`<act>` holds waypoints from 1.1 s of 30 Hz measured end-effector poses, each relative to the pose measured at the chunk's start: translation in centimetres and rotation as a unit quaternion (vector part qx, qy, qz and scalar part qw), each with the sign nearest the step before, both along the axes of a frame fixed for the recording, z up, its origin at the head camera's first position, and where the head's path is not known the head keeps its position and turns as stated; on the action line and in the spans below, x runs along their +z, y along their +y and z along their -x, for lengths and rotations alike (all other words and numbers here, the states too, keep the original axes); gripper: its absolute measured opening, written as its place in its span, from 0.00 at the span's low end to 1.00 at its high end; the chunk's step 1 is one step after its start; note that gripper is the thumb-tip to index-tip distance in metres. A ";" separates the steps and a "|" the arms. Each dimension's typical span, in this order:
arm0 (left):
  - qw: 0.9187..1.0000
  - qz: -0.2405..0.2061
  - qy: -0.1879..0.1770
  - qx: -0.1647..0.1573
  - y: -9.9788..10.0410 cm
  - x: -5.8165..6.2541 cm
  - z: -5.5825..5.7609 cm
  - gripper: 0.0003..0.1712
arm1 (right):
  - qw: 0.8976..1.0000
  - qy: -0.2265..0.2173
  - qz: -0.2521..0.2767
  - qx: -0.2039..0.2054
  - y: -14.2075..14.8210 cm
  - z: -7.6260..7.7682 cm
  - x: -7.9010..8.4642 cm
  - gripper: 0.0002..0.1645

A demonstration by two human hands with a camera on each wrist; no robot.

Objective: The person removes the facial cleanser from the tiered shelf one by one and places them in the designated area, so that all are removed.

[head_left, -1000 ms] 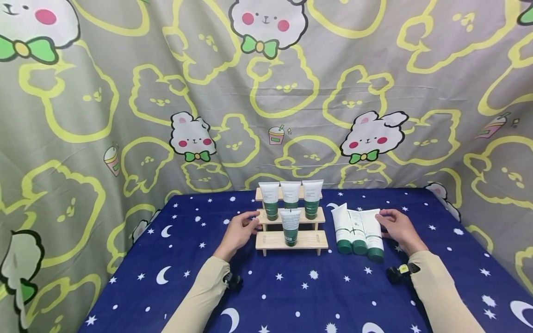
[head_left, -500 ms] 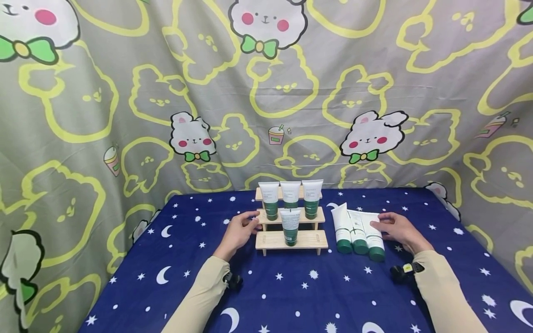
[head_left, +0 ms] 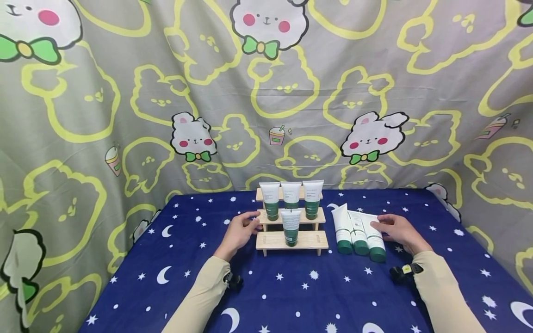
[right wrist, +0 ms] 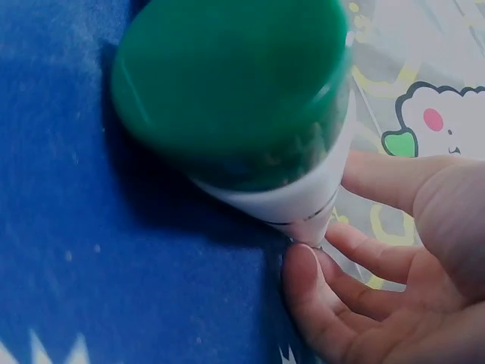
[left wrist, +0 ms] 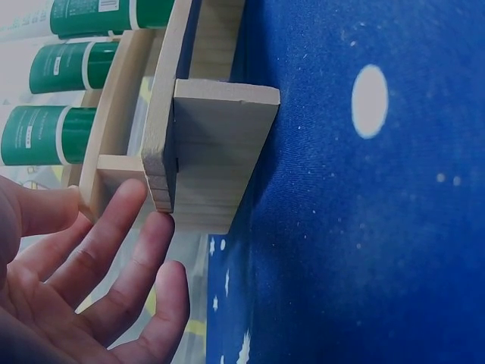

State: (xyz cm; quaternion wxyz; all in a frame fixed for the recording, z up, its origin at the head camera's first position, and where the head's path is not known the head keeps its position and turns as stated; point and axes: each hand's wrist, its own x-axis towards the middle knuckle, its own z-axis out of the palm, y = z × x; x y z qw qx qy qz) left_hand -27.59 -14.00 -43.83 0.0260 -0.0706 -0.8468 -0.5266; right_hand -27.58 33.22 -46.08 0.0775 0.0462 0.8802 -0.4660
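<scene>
A three-step wooden display stand point(head_left: 269, 239) stands at the table's middle. Three white-and-green squeeze tubes point(head_left: 312, 199) line its middle step, and one squeeze tube point(head_left: 291, 226) stands on the lowest. My left hand point(head_left: 239, 232) touches the stand's left end; in the left wrist view its thumb and fingertips meet the ends of the steps point(left wrist: 161, 167), fingers only slightly bent. To the right lie three more tubes side by side, green caps toward me. My right hand point(head_left: 400, 230) pinches the white end of the rightmost squeeze tube point(head_left: 372, 231), whose green cap point(right wrist: 235, 83) fills the right wrist view.
The other two lying tubes, one squeeze tube point(head_left: 341, 226) and its neighbour point(head_left: 358, 231), are close against the held one, right of the stand. A dark blue cloth point(head_left: 291, 296) with moons and stars covers the table. Behind hangs a patterned grey curtain point(head_left: 233, 106).
My right thumb has come over onto the rightmost tube's white end, and the forearm has shifted slightly right. The left hand, the stand and its tubes have stayed put.
</scene>
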 end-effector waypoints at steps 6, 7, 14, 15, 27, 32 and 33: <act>1.000 0.004 0.001 -0.001 0.0 -0.1 0.0 0.19 | 0.999 0.027 -0.037 -0.012 -0.3 0.0 0.3 0.45; 1.000 0.004 0.000 -0.002 0.0 -0.1 0.0 0.19 | 0.998 0.035 -0.041 -0.014 -0.4 0.0 0.5 0.45; 1.000 0.005 -0.003 0.001 0.0 0.1 0.0 0.20 | 0.992 0.115 -0.040 -0.020 -1.5 -0.3 2.6 0.45; 1.000 0.005 -0.004 0.001 0.0 0.1 0.0 0.20 | 0.991 0.128 -0.036 -0.022 -1.7 -0.5 2.9 0.44; 1.000 0.005 0.000 0.000 0.0 0.0 0.0 0.19 | 0.978 0.210 -0.004 -0.014 -4.6 -2.0 6.7 0.39; 1.000 0.004 -0.001 -0.003 0.0 0.1 0.0 0.19 | 0.974 0.226 -0.005 -0.008 -5.9 -2.7 8.0 0.38; 1.000 0.004 -0.001 -0.002 0.0 0.1 0.1 0.19 | 0.973 0.229 -0.005 -0.007 -6.1 -2.8 8.2 0.38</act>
